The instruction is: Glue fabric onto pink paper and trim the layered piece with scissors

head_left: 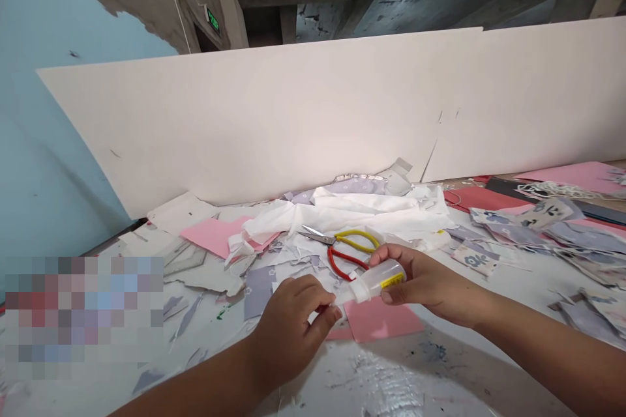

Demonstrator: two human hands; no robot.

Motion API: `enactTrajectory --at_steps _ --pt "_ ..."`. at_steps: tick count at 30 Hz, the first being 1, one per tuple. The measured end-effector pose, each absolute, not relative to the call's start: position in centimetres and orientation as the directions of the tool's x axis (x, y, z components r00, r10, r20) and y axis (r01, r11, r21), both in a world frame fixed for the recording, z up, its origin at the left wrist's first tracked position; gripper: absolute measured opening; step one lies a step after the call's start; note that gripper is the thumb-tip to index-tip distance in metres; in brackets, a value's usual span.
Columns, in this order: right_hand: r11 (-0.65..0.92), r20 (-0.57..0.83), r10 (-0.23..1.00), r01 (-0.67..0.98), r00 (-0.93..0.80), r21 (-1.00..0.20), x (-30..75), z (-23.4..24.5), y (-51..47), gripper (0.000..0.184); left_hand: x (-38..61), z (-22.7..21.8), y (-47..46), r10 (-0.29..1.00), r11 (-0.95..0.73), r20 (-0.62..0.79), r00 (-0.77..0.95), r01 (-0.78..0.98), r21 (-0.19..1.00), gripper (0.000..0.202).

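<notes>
A translucent glue bottle [376, 280] with a yellow label and white collar lies tilted in my right hand [411, 277], its nozzle pointing left. My left hand [298, 313] is closed in a pinch at the nozzle's tip; whether a small cap is between the fingers cannot be made out. Below the bottle, pink paper pieces [384, 322] lie on the white tabletop [381, 378]. Just behind it rest scissors [323, 238], their blades apart, with one yellow and one red handle loop.
Crumpled white cloth or tissue [352, 215] and lavender scraps [259, 290] spread behind my hands. Floral pieces [518, 228], red paper [482, 199] and white string [562, 190] lie to the right. Torn cardboard [208, 277] is at left. A tall white panel [293, 124] stands at the back.
</notes>
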State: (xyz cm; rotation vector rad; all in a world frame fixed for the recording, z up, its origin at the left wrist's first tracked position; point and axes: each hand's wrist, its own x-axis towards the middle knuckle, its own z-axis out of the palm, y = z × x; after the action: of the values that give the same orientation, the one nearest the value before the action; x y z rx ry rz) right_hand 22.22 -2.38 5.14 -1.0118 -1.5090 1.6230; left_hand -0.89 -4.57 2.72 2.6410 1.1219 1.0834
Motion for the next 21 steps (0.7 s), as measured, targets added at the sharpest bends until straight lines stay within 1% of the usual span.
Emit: enactTrajectory --at_steps 4,6,10,14,16,20,21 --pt "-0.073 -0.097 0.887 0.072 -0.452 -0.995 22.3 5.7 -2.9 0.032 -0.9 2.4 -4.5 0.626 -0.737 0.582 0.519 0.636 0.227 0.019" --pt "-0.062 -0.089 0.885 0.075 -0.457 -0.995 22.3 5.9 -3.2 0.031 -1.0 2.4 -4.4 0.631 -0.734 0.558 0.539 0.646 0.207 0.022" --pt "-0.053 -0.080 0.893 0.072 -0.443 -0.996 22.7 6.0 -2.9 0.031 -0.9 2.5 -4.5 0.629 -0.760 0.507 0.589 0.602 0.243 0.024" --pt "-0.047 -0.045 0.941 0.004 -0.336 -0.999 23.4 5.8 -2.2 0.037 -0.8 2.7 -4.7 0.581 -0.809 0.481 0.657 0.530 0.253 0.021" --pt "-0.047 -0.037 0.951 -0.024 -0.308 -0.999 23.6 5.6 -2.0 0.039 -0.9 2.7 -4.9 0.603 -0.794 0.486 0.633 0.531 0.295 0.020" --pt "-0.071 -0.055 0.940 -0.035 -0.337 -0.997 23.5 5.3 -2.2 0.039 -1.0 2.6 -4.9 0.705 -0.706 0.521 0.481 0.545 0.452 0.007" --pt "-0.078 -0.061 0.935 -0.034 -0.350 -0.996 23.3 5.3 -2.3 0.039 -1.0 2.6 -4.9 0.728 -0.682 0.521 0.446 0.551 0.482 0.012"
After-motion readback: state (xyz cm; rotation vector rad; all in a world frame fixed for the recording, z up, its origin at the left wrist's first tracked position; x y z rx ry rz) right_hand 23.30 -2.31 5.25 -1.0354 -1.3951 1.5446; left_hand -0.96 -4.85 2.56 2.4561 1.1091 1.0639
